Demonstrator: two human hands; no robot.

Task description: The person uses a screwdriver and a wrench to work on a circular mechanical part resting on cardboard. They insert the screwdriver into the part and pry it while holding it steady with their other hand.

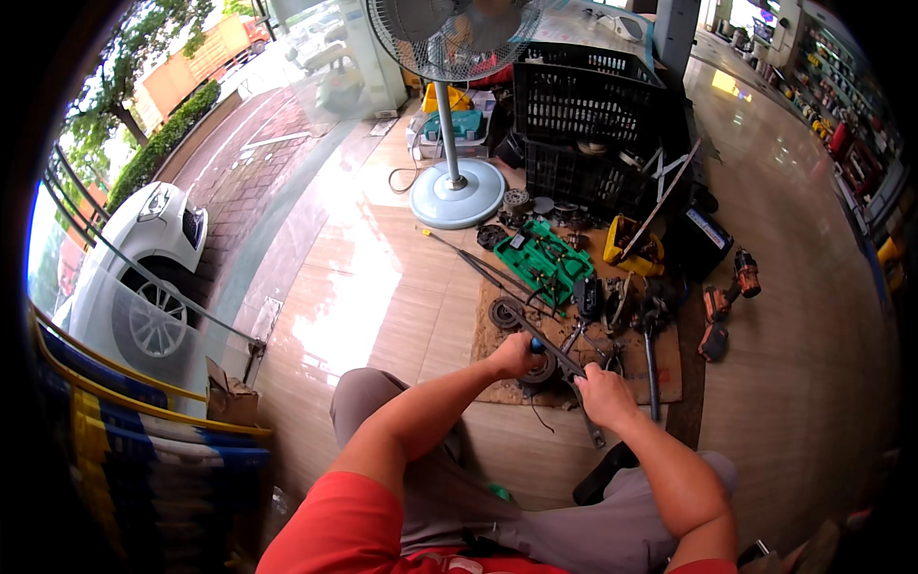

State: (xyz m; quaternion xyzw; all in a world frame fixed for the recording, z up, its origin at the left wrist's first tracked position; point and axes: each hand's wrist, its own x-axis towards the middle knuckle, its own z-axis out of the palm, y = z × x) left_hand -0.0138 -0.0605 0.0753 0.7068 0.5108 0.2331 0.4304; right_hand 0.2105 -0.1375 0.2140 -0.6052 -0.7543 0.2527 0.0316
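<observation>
My left hand (514, 355) is closed round a tool with a blue handle (537, 345); the kind of tool cannot be made out. My right hand (607, 394) grips the near end of a long dark metal bar (553, 350), which slants up and left past the left hand. Beneath the hands sits a round dark metal part (541, 369), partly covered. Just beyond it lies a similar ring-shaped part (504, 313). A metal wrench-like tool (595, 429) points toward me below the right hand. All this is over a dirty cardboard sheet (497, 390) on the floor.
Green housing parts (543, 266), a yellow container (633, 246) and a long metal shaft (651, 368) lie around the work. A cordless drill (717, 304) is at right. Behind stand a fan base (457, 194) and black crates (588, 96). Stacked blue-yellow items (172, 450) are at left.
</observation>
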